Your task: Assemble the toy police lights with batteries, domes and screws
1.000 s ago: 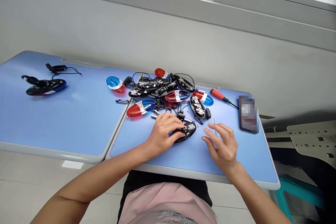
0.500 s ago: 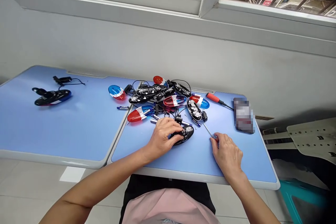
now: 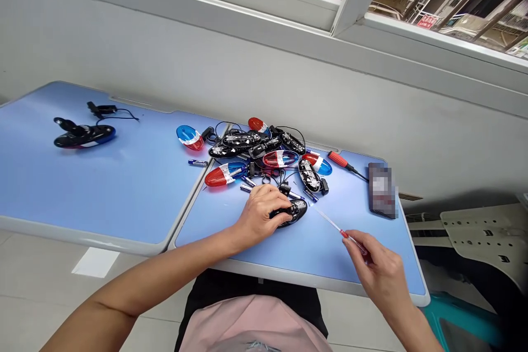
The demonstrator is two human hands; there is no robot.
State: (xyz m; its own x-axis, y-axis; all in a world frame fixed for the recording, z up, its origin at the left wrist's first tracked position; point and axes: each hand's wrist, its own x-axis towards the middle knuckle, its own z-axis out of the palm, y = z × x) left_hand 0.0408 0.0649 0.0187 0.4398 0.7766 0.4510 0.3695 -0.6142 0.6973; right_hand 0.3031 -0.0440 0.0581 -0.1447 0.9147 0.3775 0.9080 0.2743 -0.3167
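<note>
My left hand [image 3: 264,213] has its fingers around a black oval housing [image 3: 298,211] that lies on the blue table. Between the thumb and fingers of my right hand [image 3: 377,264] is a screwdriver [image 3: 333,224] with a red and clear handle. Its thin shaft points up and left, with the tip near small screws beside the housing. Just behind my left hand are batteries [image 3: 248,181], a red and blue light cover [image 3: 225,174] and black cables. Another black housing [image 3: 309,175] with a silvery pattern rests to the right of these.
A red-handled screwdriver [image 3: 340,161] and a phone [image 3: 381,190] lie at the right. More covers and black housings are heaped at the back. On the left table [image 3: 124,192] sits an assembled light [image 3: 84,136] with a cable.
My right hand has moved right and toward me, lifting the screwdriver so that its handle now shows. My left hand still holds the black housing. The camera view has shifted slightly.
</note>
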